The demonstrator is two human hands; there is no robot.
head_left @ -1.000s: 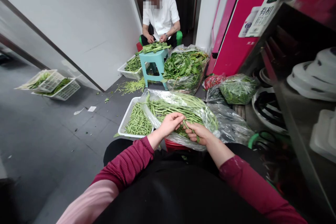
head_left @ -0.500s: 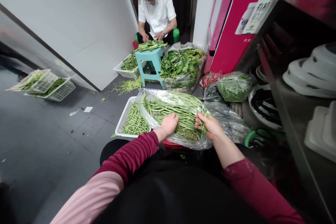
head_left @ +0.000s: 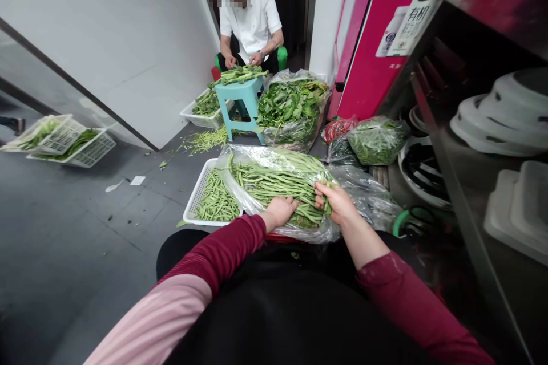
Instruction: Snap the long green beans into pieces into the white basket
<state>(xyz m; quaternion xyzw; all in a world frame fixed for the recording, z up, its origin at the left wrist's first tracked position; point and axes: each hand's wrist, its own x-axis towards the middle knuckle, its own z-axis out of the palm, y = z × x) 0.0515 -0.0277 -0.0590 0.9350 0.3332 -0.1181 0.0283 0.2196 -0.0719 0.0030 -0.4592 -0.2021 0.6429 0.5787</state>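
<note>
hands at long, slender green beans, roughly parallel in clear plastic.

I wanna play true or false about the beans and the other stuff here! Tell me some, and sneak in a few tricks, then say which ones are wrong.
1. The right hand is holding green beans. True.
2. The left hand is touching the stool. False: it is down at the long beans in the clear bag.
3. In the picture, the white basket of short bean pieces is left of the clear bag. True.
4. The stool is red. False: it is light blue.
5. A person in a white shirt is behind the stool. True.
</note>
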